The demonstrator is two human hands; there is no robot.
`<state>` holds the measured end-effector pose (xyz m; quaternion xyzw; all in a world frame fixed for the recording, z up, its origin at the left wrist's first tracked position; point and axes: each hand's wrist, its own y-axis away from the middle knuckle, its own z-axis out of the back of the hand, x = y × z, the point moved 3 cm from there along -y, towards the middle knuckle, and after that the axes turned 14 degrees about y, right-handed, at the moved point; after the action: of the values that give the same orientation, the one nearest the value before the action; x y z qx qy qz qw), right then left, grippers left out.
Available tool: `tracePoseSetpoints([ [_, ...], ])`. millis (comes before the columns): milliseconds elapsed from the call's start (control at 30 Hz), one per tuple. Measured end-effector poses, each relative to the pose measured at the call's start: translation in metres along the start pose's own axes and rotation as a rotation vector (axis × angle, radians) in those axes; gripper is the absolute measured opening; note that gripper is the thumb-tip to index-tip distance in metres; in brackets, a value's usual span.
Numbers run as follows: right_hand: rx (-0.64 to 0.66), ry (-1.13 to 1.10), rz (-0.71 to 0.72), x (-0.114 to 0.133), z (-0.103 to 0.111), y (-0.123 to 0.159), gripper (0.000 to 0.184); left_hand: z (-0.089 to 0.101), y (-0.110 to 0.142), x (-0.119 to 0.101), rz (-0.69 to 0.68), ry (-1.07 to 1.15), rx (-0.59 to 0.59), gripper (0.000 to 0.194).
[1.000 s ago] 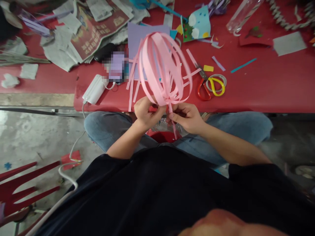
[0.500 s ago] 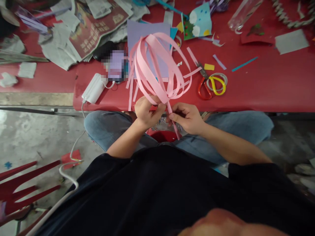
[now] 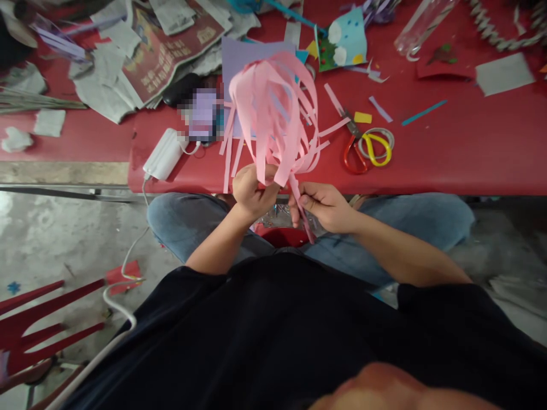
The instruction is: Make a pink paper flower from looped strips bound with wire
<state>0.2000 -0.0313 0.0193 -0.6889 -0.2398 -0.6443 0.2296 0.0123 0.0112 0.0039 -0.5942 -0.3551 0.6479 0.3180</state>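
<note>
Pink paper loops (image 3: 273,114) turned, above left hand (image 3: 252,191)

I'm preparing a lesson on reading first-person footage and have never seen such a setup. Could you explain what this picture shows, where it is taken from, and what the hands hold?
There is no machine: a camera worn on a person's head looks down at their own two bare hands. The dark shape at the bottom is their shirt. The left hand pinches the gathered base of a bundle of looped pink paper strips; the right hand grips the strip end hanging below it. Beyond lies a red table with scissors, newspaper, a lilac paper sheet, a white charger and scattered paper scraps.
</note>
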Motion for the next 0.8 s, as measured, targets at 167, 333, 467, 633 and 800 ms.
tracePoseSetpoints([
  [167,0.041,-0.053,-0.018,0.001,-0.001,-0.001,0.03,-0.001,-0.007,-0.005,-0.039,0.058,0.02,0.012],
  [333,0.025,-0.092,-0.047,-0.001,0.0,-0.001,0.027,0.002,-0.008,-0.007,-0.032,0.043,0.012,0.009],
  [467,0.016,-0.018,-0.027,-0.003,0.002,-0.002,0.029,0.001,-0.013,-0.01,-0.04,0.038,0.05,0.006],
  [633,0.024,-0.088,-0.013,-0.008,0.001,-0.005,0.031,-0.001,-0.012,-0.008,-0.072,0.054,0.053,0.002],
  [800,-0.115,-0.236,-0.034,-0.014,-0.001,-0.009,0.034,0.003,-0.008,-0.003,-0.022,0.01,0.008,0.013],
])
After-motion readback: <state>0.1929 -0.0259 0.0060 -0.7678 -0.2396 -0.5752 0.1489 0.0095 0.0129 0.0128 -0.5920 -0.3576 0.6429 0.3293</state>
